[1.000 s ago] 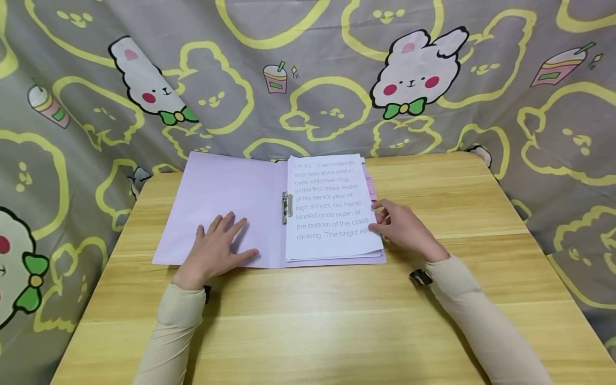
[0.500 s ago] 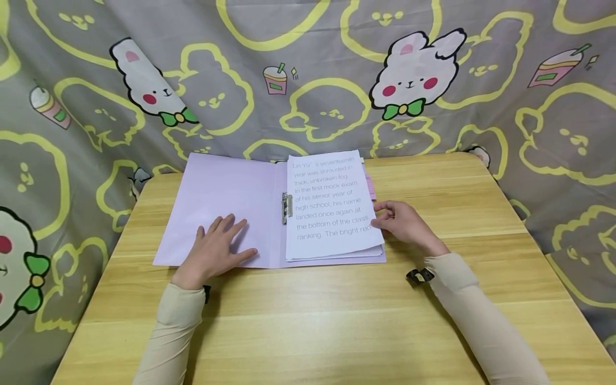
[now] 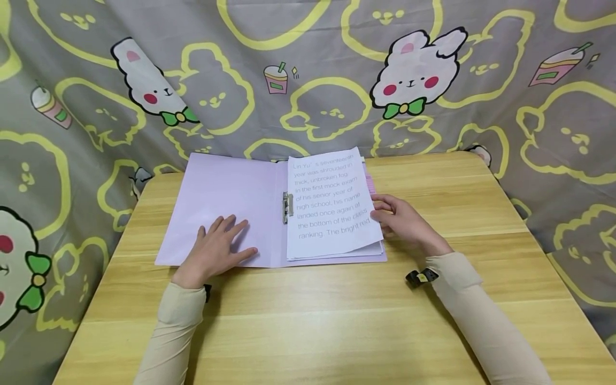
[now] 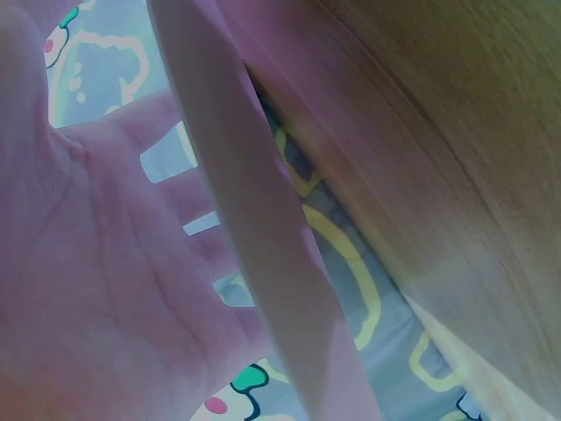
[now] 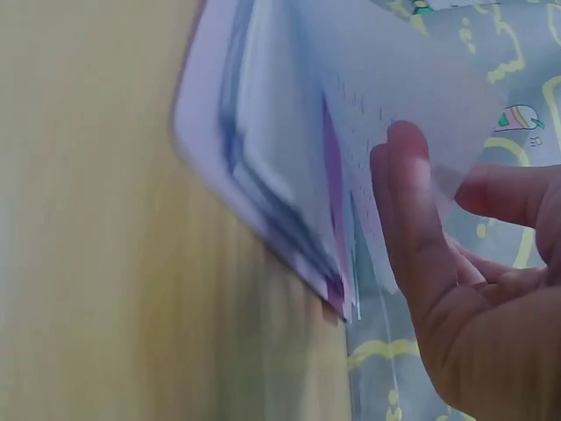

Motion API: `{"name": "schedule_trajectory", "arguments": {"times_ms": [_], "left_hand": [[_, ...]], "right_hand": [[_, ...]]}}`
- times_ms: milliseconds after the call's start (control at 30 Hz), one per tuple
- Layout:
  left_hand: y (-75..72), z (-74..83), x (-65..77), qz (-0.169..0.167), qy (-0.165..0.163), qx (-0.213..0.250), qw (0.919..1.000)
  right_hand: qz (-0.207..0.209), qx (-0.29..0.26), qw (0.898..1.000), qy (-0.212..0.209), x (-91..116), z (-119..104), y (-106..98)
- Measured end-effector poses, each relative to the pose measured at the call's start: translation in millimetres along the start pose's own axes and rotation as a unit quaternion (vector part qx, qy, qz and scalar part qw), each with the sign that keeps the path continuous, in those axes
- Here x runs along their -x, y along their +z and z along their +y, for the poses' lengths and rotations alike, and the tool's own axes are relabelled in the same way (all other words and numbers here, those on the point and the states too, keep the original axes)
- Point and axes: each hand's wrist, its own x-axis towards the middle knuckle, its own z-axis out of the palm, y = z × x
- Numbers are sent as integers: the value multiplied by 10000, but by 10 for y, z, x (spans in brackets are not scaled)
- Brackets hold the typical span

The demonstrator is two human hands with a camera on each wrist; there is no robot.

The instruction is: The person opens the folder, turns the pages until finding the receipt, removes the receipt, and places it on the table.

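A lilac file folder (image 3: 231,187) lies spread on the table, with a metal clip (image 3: 287,206) near its spine. On its right half is a stack of paper, topped by a sheet (image 3: 322,247) printed with large English text. My left hand (image 3: 214,248) rests on the inside of the folder's left cover, fingers spread. At the stack's right edge, my right hand (image 3: 406,222) pinches the top sheet between thumb and fingers. The right wrist view shows that sheet (image 5: 394,61) raised apart from the pages below, held by the right hand (image 5: 465,307).
Pink tabs (image 3: 370,185) stick out beyond the stack's right edge. The wooden table (image 3: 308,326) extends in front of the folder and to both sides. A grey patterned curtain (image 3: 327,48) hangs behind and around it.
The top sheet's right side has lifted and its upper right corner has shifted up, showing more of the pages beneath. My right hand has moved slightly away from me; my left hand stays put.
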Motion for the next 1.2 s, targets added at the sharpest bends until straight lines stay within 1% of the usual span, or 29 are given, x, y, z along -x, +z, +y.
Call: {"name": "schedule_trajectory", "arguments": {"times_ms": [167,233,400,600,700,900,1100,1200], "left_hand": [[-7,-13,3,42,5,-28,10000],[-7,-15,9,63,14,-26,10000],[-8,-16,21,85,11,-10,10000],[-21,-22,28,59,-14,5,10000],[-19,-20,36,47,-6,8,10000],[-15,-17,46,101,47,17,9999],[-19,-15,52,202,109,31,9997],[-26,-19,44,218,106,113,9996]], "right_hand": [[-285,-638,9975,-97,-14,-17,46],[-415,-798,9958,-146,-30,-12,70],[-658,-1023,9922,-290,-81,-16,147],[-860,-1346,9864,-389,-139,-96,282],[-931,-1344,9857,-417,-161,-144,366],[-855,-1169,9885,-445,-210,-217,508],[-799,-1140,9889,-520,-249,-302,623],[-688,-1184,9894,-494,-289,-355,684]]}}
